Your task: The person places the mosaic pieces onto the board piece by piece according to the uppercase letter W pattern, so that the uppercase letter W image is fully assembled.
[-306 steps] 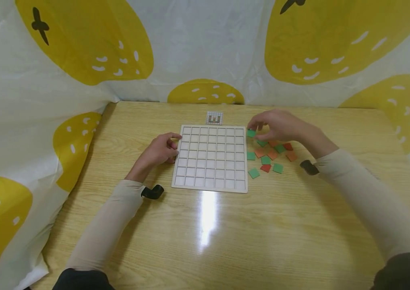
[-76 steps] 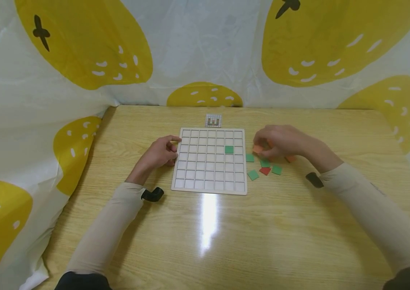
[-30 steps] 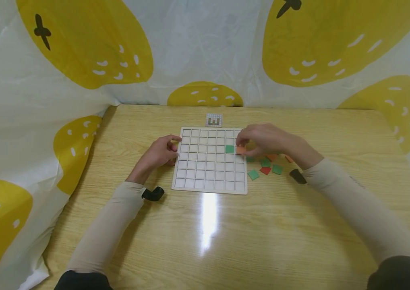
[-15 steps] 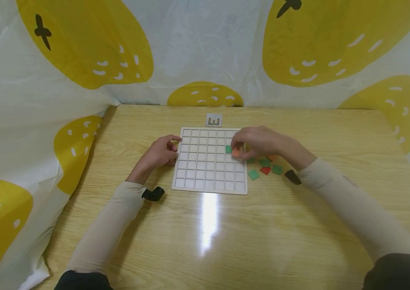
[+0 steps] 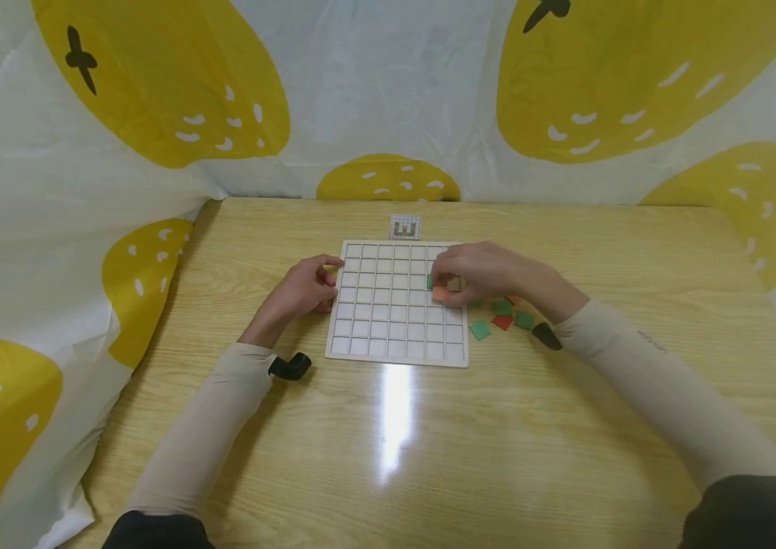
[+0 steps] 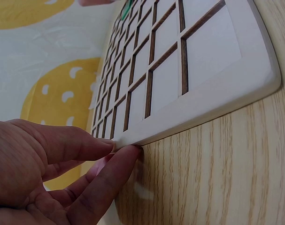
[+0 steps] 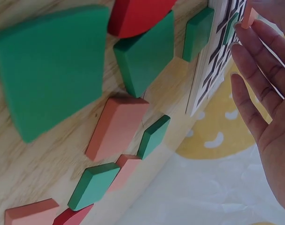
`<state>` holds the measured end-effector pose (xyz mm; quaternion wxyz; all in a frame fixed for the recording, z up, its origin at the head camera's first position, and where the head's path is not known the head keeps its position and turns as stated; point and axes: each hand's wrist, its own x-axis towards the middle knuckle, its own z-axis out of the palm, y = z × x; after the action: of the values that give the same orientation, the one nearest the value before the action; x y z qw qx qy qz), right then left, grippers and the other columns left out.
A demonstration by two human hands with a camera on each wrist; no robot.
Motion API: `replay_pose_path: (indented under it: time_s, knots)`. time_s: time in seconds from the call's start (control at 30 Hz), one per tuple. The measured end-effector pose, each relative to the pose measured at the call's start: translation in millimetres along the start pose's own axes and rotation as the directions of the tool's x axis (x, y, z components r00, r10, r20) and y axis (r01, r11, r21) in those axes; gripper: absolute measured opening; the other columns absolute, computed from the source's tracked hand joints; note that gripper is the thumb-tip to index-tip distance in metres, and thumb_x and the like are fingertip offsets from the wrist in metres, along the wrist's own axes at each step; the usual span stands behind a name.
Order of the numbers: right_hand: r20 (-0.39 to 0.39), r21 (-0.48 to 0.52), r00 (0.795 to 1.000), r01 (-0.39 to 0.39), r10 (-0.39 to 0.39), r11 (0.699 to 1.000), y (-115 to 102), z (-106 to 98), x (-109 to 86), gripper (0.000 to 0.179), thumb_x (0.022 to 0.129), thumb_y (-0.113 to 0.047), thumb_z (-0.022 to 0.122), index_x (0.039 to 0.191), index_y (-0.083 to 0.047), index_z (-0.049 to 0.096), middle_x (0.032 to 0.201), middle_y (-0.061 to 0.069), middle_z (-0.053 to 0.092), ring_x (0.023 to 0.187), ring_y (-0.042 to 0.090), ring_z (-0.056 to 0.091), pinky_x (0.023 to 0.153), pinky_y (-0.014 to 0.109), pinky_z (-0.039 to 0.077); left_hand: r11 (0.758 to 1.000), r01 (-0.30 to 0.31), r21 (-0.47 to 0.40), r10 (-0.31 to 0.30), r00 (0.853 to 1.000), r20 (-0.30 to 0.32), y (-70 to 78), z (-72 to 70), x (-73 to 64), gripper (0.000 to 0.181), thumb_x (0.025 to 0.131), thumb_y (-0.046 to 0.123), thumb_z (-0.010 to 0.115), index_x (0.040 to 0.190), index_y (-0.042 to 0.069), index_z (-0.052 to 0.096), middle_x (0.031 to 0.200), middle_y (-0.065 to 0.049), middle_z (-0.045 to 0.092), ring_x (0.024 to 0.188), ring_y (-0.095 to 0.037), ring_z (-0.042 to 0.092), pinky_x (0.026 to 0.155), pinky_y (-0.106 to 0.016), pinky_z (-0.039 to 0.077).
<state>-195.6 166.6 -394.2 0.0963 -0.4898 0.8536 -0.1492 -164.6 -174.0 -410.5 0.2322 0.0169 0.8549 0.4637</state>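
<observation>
A pale square grid board point(image 5: 379, 313) lies on the wooden table. My left hand point(image 5: 297, 288) touches its left edge with thumb and fingertips; in the left wrist view those tips rest against the rim point(image 6: 180, 115). Over the board's right part, my right hand point(image 5: 487, 268) pinches an orange square tile point(image 5: 440, 293), partly hidden by the fingers in the right wrist view. Just behind it, a green tile point(image 5: 429, 282) sits in a cell, mostly covered by the right hand. Whether the orange tile touches the board, I cannot tell.
Loose green tiles point(image 5: 480, 330), a red tile point(image 5: 502, 322) and more orange ones lie right of the board, some under the right forearm. A small printed card point(image 5: 405, 226) with a grid pattern lies behind the board. Patterned cloth point(image 5: 388, 99) hangs at the back and left.
A green tile has been placed on the board since the oldest frame. My right hand then took an orange tile from the pile and moved left with it. The left hand stays put.
</observation>
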Motion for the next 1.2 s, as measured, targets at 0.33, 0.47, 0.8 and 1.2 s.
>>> replay_pose_path:
  time_s: [0.33,0.47,0.8,1.2]
  knots:
    - [0.003,-0.017,1.0,0.026,-0.026,1.0,0.3,3.8,2.7,0.011,0.094,-0.029,0.073,0.099,-0.02,0.071,0.096,-0.007,0.067,0.092,0.013,0.062,0.071,0.034,0.054,1.0,-0.007,0.005,0.007,1.0,0.005,-0.9,0.3,-0.2,0.054,0.096,-0.006,0.06,0.147,0.008,0.049,0.104,-0.016,0.051,0.079,-0.024,0.056,0.068,-0.033,0.06]
    - [0.006,-0.025,1.0,0.029,-0.029,0.999,0.2,5.0,3.5,0.012,0.094,-0.03,0.073,0.101,-0.02,0.071,0.096,-0.007,0.066,0.094,0.012,0.061,0.074,0.035,0.054,1.0,-0.011,0.005,0.011,1.0,0.005,-0.8,0.2,-0.4,0.054,0.096,-0.006,0.059,0.147,0.007,0.049,0.104,-0.016,0.051,0.076,-0.023,0.056,0.068,-0.033,0.06]
    - [0.019,-0.072,0.999,0.047,-0.045,0.996,2.1,7.8,5.6,0.011,0.091,-0.026,0.075,0.1,-0.02,0.073,0.095,-0.006,0.063,0.091,0.012,0.057,0.07,0.034,0.053,1.0,-0.005,-0.005,0.005,1.0,0.0,0.2,0.6,0.1,0.055,0.095,-0.006,0.059,0.147,0.009,0.049,0.103,-0.015,0.051,0.074,-0.023,0.056,0.066,-0.032,0.059]
    - [0.017,-0.067,1.0,0.027,-0.026,0.997,3.8,4.8,0.5,0.018,0.088,-0.026,0.077,0.104,-0.019,0.073,0.099,-0.004,0.064,0.091,0.013,0.056,0.071,0.035,0.053,1.0,-0.01,0.006,0.01,1.0,-0.003,0.1,0.6,0.4,0.055,0.095,-0.006,0.06,0.147,0.009,0.049,0.103,-0.015,0.052,0.076,-0.024,0.056,0.066,-0.032,0.059]
